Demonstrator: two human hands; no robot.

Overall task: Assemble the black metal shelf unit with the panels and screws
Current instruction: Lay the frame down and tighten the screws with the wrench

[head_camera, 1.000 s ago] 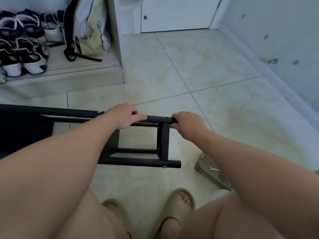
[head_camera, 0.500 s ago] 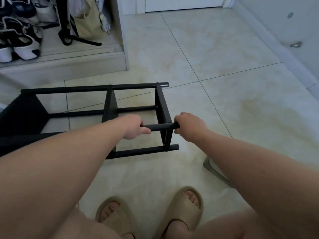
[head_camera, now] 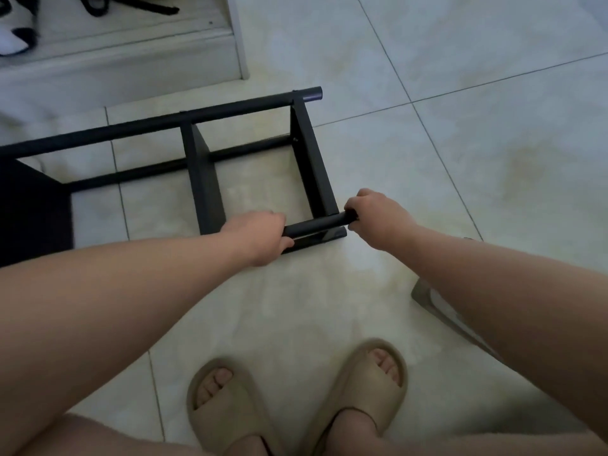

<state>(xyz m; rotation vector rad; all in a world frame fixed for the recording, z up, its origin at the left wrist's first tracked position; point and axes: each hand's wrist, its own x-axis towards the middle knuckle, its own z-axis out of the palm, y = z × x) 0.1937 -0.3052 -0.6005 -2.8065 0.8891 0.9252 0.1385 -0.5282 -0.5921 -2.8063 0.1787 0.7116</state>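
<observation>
The black metal shelf unit point(head_camera: 204, 179) lies on its side on the pale tiled floor, its long tubes running left to right and its flat cross panels pointing away from me. My left hand point(head_camera: 260, 236) grips the near tube just left of the frame's end. My right hand point(head_camera: 378, 218) grips the same tube at its right tip, by the end panel point(head_camera: 312, 166). A dark panel point(head_camera: 33, 209) fills the frame's left part at the picture edge. No screws are visible.
My feet in beige slides point(head_camera: 362, 390) stand just below the frame. A white shoe cabinet point(head_camera: 131, 60) with shoes sits at the back left. A grey tray-like thing point(head_camera: 427, 297) lies on the floor under my right forearm.
The frame has tipped away from me and come down toward the floor, so its far tube now shows. Both hands have kept their grip on the near tube.
</observation>
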